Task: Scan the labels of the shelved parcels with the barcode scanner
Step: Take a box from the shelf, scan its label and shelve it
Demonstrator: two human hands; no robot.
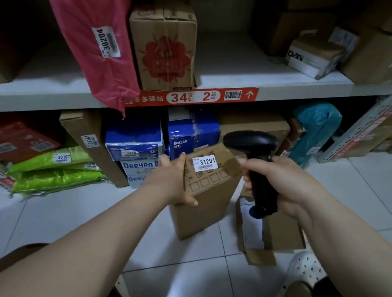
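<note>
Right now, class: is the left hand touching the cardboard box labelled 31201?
Touching. The head view shows the left hand gripping the cardboard box at its left edge, thumb lying across the front.

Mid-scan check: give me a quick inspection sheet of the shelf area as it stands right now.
Surface: white tiled floor; white shelf board above, carrying a red strip marked 34-2.
Job's things: tall brown cardboard box standing on the floor, white label 31201 facing the camera; black handheld barcode scanner beside it.
Clutter: pink plastic mailer overhanging the shelf edge; green plastic bags; blue and white cartons; open brown cardboard box on the floor.
Grips: left hand holds the tall box's upper edge; right hand is closed around the scanner handle.
Cables: nothing seen.
Surroundings: grey perforated shelf upright at right; white perforated clog.
</note>
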